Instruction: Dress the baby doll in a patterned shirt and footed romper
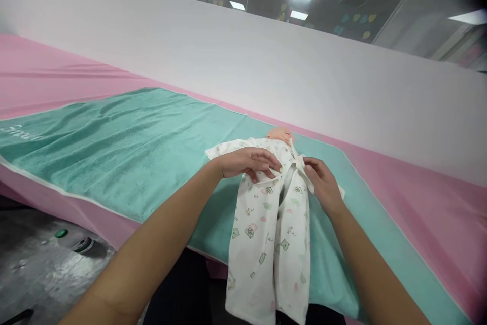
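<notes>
Baby clothes (254, 228), seen in the head view: lying on a green towel (133, 157) and wrapping a doll (279, 135), with legs reaching past the near edge. Holding the two hands apart: laying left hand (249, 161) fingers against the front opening, bringing right hand (323, 183) fingertips up to the white tie (299, 164); cannot tell whether pinching with either. On the floor at left, showing a clear bottle (74, 240) with green cap (61, 233), contents too dim to tell.
</notes>
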Demonstrator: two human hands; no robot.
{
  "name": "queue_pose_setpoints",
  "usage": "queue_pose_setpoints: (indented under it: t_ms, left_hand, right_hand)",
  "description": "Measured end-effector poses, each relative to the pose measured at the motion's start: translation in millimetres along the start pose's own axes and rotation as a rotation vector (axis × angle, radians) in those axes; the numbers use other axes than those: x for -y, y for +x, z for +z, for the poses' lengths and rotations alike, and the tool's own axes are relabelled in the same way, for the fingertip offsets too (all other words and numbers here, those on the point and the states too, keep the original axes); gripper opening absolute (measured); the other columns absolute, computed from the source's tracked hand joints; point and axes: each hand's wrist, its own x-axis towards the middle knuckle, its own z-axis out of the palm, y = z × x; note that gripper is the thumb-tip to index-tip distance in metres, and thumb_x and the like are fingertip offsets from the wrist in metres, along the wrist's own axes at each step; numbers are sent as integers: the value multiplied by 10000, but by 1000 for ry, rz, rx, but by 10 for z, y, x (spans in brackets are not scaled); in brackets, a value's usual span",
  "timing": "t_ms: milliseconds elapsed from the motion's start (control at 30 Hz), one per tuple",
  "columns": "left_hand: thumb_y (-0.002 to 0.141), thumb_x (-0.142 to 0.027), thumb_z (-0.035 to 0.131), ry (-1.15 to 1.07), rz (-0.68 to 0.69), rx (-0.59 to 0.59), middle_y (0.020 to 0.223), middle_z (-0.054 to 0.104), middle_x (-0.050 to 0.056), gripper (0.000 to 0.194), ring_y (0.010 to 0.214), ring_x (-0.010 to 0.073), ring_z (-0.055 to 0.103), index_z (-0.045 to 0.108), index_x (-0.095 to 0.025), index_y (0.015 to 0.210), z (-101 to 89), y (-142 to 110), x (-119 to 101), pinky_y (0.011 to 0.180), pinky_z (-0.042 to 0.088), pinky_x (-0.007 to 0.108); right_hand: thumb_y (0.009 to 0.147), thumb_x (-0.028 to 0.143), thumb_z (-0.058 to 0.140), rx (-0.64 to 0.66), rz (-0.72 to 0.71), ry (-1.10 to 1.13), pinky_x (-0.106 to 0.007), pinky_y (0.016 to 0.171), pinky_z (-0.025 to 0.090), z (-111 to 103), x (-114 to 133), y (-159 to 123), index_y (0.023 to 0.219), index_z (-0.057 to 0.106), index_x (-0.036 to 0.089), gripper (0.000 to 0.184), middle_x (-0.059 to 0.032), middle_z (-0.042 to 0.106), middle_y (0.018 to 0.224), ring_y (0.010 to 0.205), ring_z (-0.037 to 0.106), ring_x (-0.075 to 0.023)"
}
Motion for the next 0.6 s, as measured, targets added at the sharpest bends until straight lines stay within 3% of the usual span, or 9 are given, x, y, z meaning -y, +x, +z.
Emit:
queue_pose_setpoints:
  t_ms: [167,300,400,500,600]
  left_hand:
    - [791,-308,612,16,-52,61,1273,508,118,326,1094,242,549,581,-198,1096,33,-7,-21,566,453,191]
    - [811,-274,585,21,-66,67,1296,492,113,297,1109,243,541,581,-199,1099,36,3,-1,573,447,189]
    - [817,-251,569,29,-59,74,1308,480,118,289,1114,250,538,586,-192,1100,20,7,30,555,443,187]
    - [815,-260,573,32,-46,66,1305,481,123,298,1104,256,546,585,-194,1106,4,9,54,547,449,197]
    - [822,-280,569,42,-47,44,1302,485,119,291,1102,254,547,584,-196,1099,11,7,48,535,445,190]
  right_hand:
    - [788,452,542,0,-189,-196,-302,833,405,147,387,43,1065,571,233,354,-46,559,1110,986,525,-169]
    - [815,573,412,173,-67,-425,-258,569,350,340,600,374,719,584,176,444,-26,586,720,633,499,-129]
    - [733,604,487,237,44,-595,-257,498,270,492,630,661,591,497,167,459,-6,527,583,537,436,-116]
    - [677,491,561,282,41,-597,-248,493,245,613,570,824,576,448,167,358,18,485,551,520,398,-98]
    - [677,363,520,147,44,-443,-235,501,254,657,441,886,602,438,165,227,22,478,591,551,393,-95]
